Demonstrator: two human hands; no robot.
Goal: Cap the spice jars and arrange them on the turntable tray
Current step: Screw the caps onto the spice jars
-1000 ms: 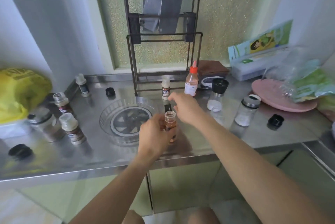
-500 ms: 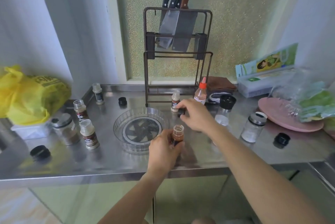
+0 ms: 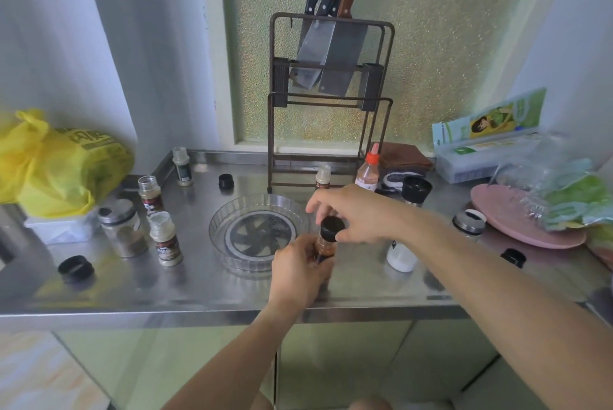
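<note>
Altogether three loose black caps (image 3: pixel 75 267).

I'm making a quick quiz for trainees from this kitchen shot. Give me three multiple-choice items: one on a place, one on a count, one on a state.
1. Where is the jar that the left hand holds?
A. just right of the turntable tray, above the counter
B. inside the knife rack
C. on the pink plate

2. How many knife handles stick up from the rack?
A. one
B. three
C. five

3. What is the state of the turntable tray?
A. full of jars
B. holding no jars
C. upside down

Answers: 1 A, the jar is beside the tray's right rim. 2 B, two dark handles and one brown one show. 3 B, its ribbed base is bare while the right hand sets a black cap on the held jar.
</note>
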